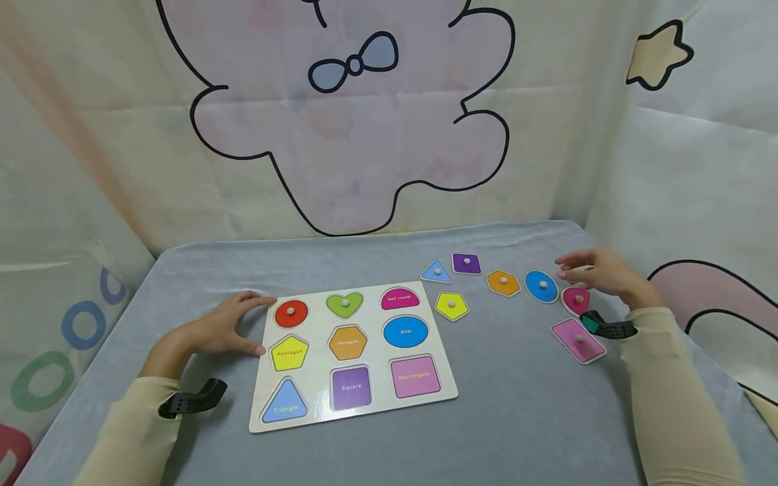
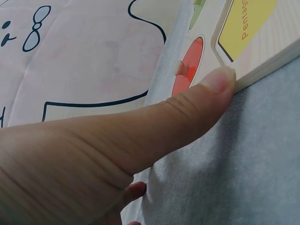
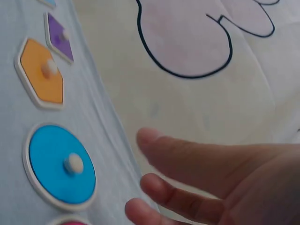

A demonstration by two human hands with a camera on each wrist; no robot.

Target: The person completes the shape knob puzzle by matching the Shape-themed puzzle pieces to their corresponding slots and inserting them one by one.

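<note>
A white wooden puzzle board lies on the cloth. The red circle piece and the green heart piece, each with a knob, sit in its top row. My left hand touches the board's left side, thumb on the edge and fingertips by the upper corner. Above the table at the right, my right hand holds nothing, its fingers slightly bent and apart. Nearest to it are the blue oval piece and the pink half-round piece. The orange hexagon piece lies farther left.
Also loose right of the board are a blue triangle, a purple square, a yellow pentagon and a pink rectangle. A grey cloth covers the table. A printed curtain hangs behind it.
</note>
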